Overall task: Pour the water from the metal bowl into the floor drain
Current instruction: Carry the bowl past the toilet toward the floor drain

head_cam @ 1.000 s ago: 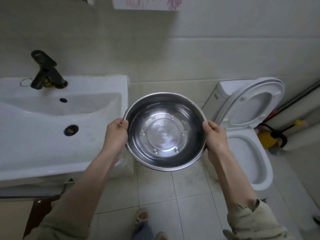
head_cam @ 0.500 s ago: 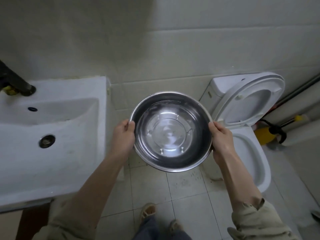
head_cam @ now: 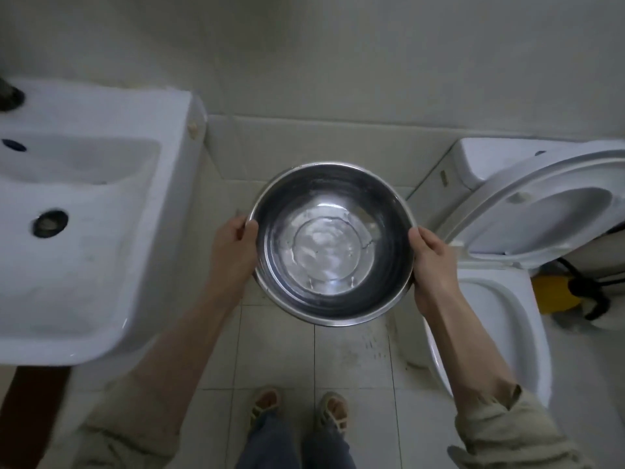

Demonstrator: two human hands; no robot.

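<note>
Metal bowl (head_cam: 333, 243) held between sink (head_cam: 101, 231) and toilet (head_cam: 500, 299).

Bowl (head_cam: 333, 245): polished metal, reflective.
Sink (head_cam: 84, 231): glossy white ceramic.
Toilet (head_cam: 500, 299): glossy white.
Floor (head_cam: 277, 353): matt tile, stained.

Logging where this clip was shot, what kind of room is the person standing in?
A small bathroom, most likely in a home. A white sink is on one side, a toilet with its lid raised on the other, and pale tiled floor between them.
</note>
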